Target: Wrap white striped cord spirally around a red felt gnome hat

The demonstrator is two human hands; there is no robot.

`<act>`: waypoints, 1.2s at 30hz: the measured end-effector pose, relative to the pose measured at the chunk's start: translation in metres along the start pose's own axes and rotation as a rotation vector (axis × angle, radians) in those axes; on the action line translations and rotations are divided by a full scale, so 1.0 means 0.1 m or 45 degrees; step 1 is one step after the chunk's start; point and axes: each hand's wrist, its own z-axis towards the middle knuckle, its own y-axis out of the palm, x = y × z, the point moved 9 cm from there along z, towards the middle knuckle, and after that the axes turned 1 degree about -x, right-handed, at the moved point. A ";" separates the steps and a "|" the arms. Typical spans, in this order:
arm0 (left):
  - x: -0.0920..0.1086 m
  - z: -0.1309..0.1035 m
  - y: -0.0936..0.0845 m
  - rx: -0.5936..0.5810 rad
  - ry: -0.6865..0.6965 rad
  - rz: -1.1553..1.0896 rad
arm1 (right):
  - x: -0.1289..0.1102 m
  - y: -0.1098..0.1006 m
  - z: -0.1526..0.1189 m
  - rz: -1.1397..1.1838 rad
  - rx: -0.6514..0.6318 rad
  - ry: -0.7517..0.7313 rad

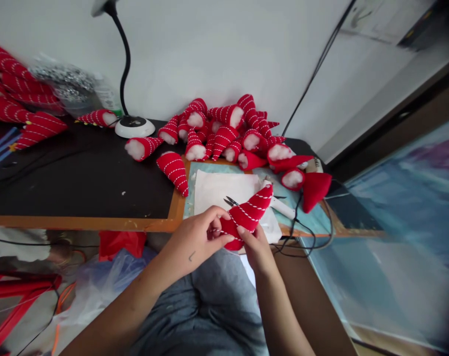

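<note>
Between both hands, over the table's front edge, is a red cone of fabric (249, 211) with white stitched lines, its narrow end pointing up and right. My left hand (205, 232) pinches its lower left side with thumb and fingers. From below, my right hand (256, 242) grips the same cone, thumb across its front. Behind it, dark-bladed scissors (230, 201) lie on a white sheet (213, 185). A white tool with a cord, perhaps a glue gun (283, 208), lies to the right, partly hidden by the cone.
Several similar stuffed cones (224, 138) are heaped at the back. Another cone (173, 172) lies left of the sheet. A lamp (135, 127) stands near the wall. More cones (42, 129) and a bag of silvery bits (66, 81) are at left. Cables (302, 232) hang at right.
</note>
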 end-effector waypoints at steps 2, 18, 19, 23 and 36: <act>-0.01 0.03 -0.04 -0.033 -0.005 0.011 | 0.01 -0.03 0.01 0.028 0.008 -0.017; -0.37 0.15 0.44 -0.330 -0.202 -1.007 | -0.14 0.02 -0.02 0.225 -0.159 -0.141; -0.38 0.16 0.43 -0.293 -0.193 -0.978 | -0.12 0.00 -0.02 0.209 -0.135 -0.138; -0.40 0.18 0.31 -0.172 -0.157 -0.793 | -0.03 -0.10 -0.03 0.132 -0.054 -0.023; -0.01 -0.01 0.02 -0.240 0.193 -0.008 | -0.18 -0.08 -0.16 0.213 -0.103 0.169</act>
